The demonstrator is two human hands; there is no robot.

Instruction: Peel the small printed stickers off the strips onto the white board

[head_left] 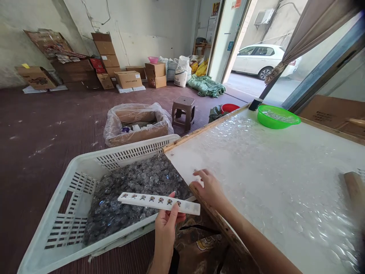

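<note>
My left hand pinches a white strip of stickers, printed with a row of small dark figures, between thumb and fingers. The strip lies level over the near edge of the white plastic basket. In that basket is a heap of clear round plastic pieces. My right hand is over the corner of the white wood-edged table, its fingers apart and bent. A small dark sticker mark shows by its fingertips; whether the fingers touch a clear piece there, I cannot tell.
Many clear round pieces cover the tabletop. A green basin and a dark cup stand at its far edge. Beyond the basket are a plastic-lined carton and a brown stool. A cardboard tube lies at the right.
</note>
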